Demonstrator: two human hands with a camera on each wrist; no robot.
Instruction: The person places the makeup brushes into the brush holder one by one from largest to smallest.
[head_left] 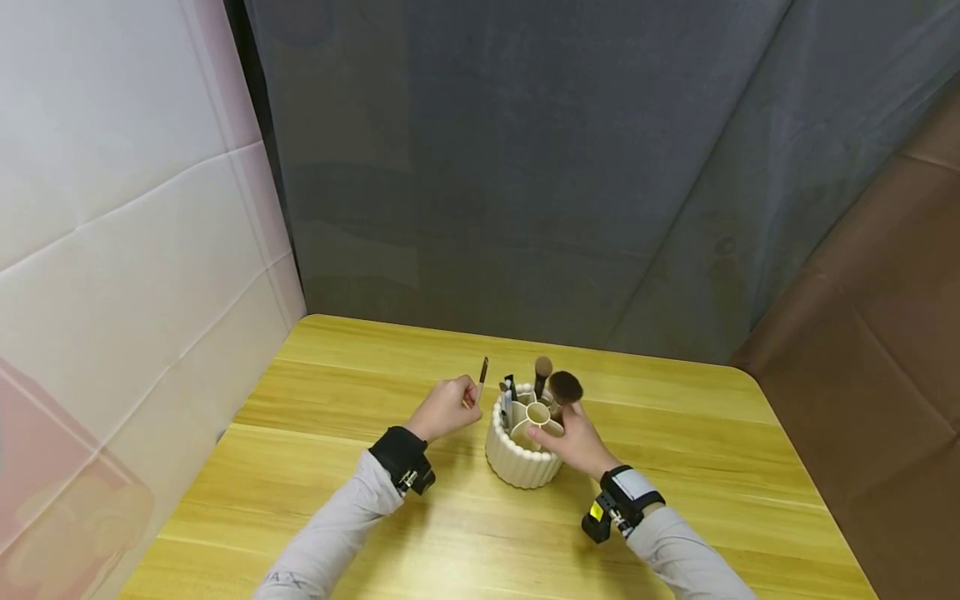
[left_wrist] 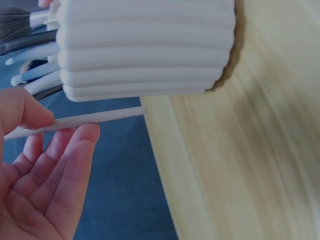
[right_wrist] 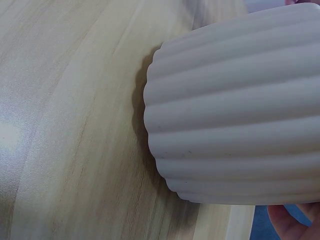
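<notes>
Brush [left_wrist: 75,121] pinched, left hand [head_left: 447,407] | tip cropped | right hand [head_left: 573,442] steadies holder [head_left: 517,462]

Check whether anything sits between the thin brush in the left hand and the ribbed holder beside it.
Nothing visible does. The left hand pinches the thin brush just left of the ribbed holder, with only open air between. The right hand rests on the holder's far side, and the brushes already inside stand toward its back.
</notes>
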